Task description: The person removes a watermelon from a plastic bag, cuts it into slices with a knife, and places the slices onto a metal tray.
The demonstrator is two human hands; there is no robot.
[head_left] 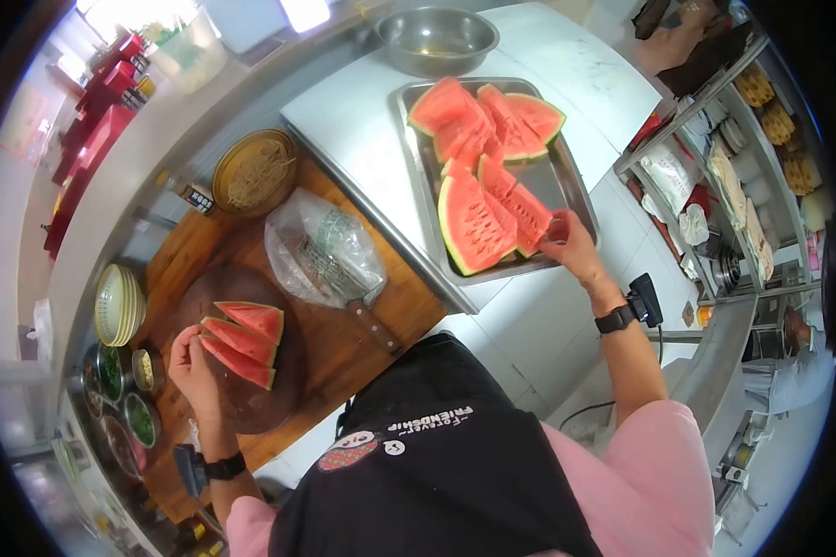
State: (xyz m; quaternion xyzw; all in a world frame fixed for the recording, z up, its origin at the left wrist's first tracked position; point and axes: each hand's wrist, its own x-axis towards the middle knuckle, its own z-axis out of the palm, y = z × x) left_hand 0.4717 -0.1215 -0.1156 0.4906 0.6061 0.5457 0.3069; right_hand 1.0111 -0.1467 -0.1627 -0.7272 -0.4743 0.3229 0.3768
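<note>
My right hand [576, 249] reaches over the near right edge of a metal tray [581, 190], its fingers closed on the end of a watermelon slice [522, 209]. Other large watermelon pieces [474, 218] lie in the same tray, red flesh up, some with green rind showing. On the round dark cutting board [251, 408], several thin watermelon wedges [251, 342] lie fanned side by side. My left hand [195, 376] is at their pointed ends, with thumb and fingers pinched at the tip of one wedge.
A knife [373, 325] lies at the wooden counter's edge beside a clear plastic bag [325, 246]. Behind are a noodle basket [255, 172] and stacked bowls [121, 304]. Small bowls of chopped greens [141, 420] stand left. A steel basin [437, 42] sits beyond the tray.
</note>
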